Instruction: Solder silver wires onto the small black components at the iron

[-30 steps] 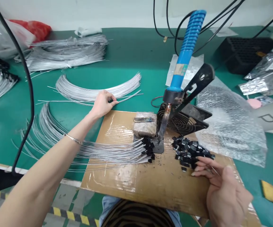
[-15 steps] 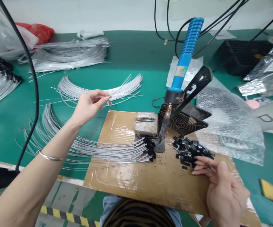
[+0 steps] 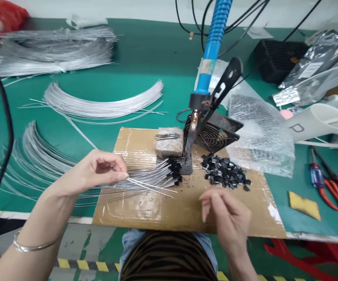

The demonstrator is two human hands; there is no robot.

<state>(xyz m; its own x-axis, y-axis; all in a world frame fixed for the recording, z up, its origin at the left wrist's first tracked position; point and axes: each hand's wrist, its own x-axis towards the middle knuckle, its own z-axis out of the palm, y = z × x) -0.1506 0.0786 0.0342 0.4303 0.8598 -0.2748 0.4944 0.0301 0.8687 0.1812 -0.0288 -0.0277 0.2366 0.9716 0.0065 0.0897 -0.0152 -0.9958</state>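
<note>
In the head view my left hand (image 3: 107,171) pinches a few thin white wires (image 3: 149,186), whose ends stick out to the right over the cardboard. Below and behind it lies a fanned bundle of wires (image 3: 145,173) with black connectors (image 3: 174,171) on the right ends. My right hand (image 3: 227,214) hovers over the cardboard's front part with its fingers curled together; whatever is between them, if anything, is hidden. Just beyond it sits a pile of small black connector pieces (image 3: 223,171). A blue-handled soldering iron (image 3: 208,70) stands tip down in a black stand.
A cardboard sheet (image 3: 157,214) covers the table's front. Behind the iron stands a small fan (image 3: 212,134). More white wires (image 3: 104,107) lie at the back left. Bubble wrap (image 3: 256,132), a white mug (image 3: 318,121), a yellow sponge (image 3: 303,205) and red-handled pliers (image 3: 335,195) are at right.
My left hand has come from the rear wire bundle toward me, drawing wires with it. My right hand has moved left, away from the black pieces, its fingers now curled. The view has shifted.
</note>
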